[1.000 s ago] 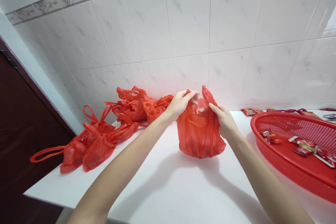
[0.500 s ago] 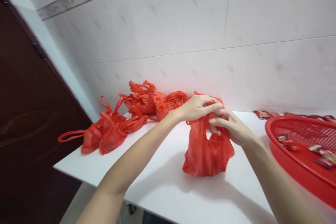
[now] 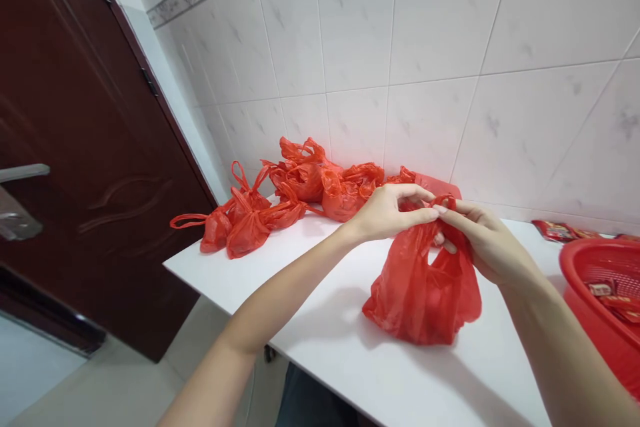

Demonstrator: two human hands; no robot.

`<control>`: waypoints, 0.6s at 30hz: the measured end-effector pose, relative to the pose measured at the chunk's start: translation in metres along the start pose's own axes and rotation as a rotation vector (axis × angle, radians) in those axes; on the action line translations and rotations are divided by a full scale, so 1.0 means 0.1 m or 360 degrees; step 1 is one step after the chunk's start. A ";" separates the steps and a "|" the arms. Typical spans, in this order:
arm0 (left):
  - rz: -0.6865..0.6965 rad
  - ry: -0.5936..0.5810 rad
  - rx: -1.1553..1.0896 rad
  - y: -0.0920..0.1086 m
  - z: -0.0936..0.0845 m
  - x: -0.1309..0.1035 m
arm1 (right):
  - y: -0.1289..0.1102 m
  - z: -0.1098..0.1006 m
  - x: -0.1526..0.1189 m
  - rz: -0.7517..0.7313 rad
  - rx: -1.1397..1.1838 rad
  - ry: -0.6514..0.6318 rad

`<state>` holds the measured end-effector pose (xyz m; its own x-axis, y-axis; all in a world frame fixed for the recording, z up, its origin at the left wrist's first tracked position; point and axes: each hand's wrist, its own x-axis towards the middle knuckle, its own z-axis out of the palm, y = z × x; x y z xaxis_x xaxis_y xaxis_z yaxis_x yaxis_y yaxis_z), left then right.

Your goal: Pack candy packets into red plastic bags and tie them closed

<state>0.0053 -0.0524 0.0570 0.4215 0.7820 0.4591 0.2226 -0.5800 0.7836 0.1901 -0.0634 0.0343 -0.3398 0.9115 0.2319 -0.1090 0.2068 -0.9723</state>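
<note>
A red plastic bag (image 3: 423, 293) with something inside stands on the white table (image 3: 325, 320), its handles drawn up. My left hand (image 3: 395, 212) pinches the gathered handles from the left, thumb and fingers closed on them. From the right, my right hand (image 3: 483, 237) grips the same handles, its thumb close to my left thumb. Through a gap below the handles, some of my right fingertips show. What the bag contains is hidden by the red film.
Several tied red bags (image 3: 247, 230) lie at the table's left end, with more red bags (image 3: 305, 177) along the tiled wall. A red basket (image 3: 595, 257) holding small packets (image 3: 620, 303) stands at right. Red packets (image 3: 553, 230) lie behind it. A dark red door (image 3: 95, 127) is left.
The view has swung left, showing more of the door and less of the basket. My hands have drawn together at the bag's handles, which are now bunched tighter between my fingers.
</note>
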 end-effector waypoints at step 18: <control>0.0735 0.0546 0.0503 -0.10 0.28 -0.35 | 0.00 -0.02 -0.03 0.0003 -0.0093 -0.0058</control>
<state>0.0126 -0.0807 0.0216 0.2429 0.4343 0.8674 0.3553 -0.8719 0.3370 0.1926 -0.0657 0.0335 -0.3741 0.8985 0.2298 -0.0539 0.2263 -0.9726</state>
